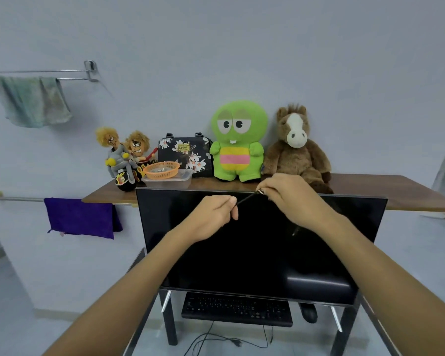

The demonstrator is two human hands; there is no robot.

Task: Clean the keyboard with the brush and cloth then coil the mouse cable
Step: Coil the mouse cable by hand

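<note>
Both my hands are raised in front of the dark monitor [254, 253]. My left hand [211, 217] pinches one end of a thin black cable [247, 199]. My right hand [293, 199] grips the other end, where a small metal tip shows at the fingers. The stretch of cable between the hands is taut and slants up to the right. A loose piece of cable hangs below my right hand. The black keyboard [237, 309] lies on the glass desk under the monitor. The black mouse [309, 312] sits to its right. No brush shows in the view.
A wooden shelf [370, 186] behind the monitor holds plush toys, a floral bag [185, 152], an orange basket [162, 170] on a clear tub. A purple cloth [80, 217] and a green cloth [31, 101] hang on wall rails at left. Cables [216, 340] lie on the floor below.
</note>
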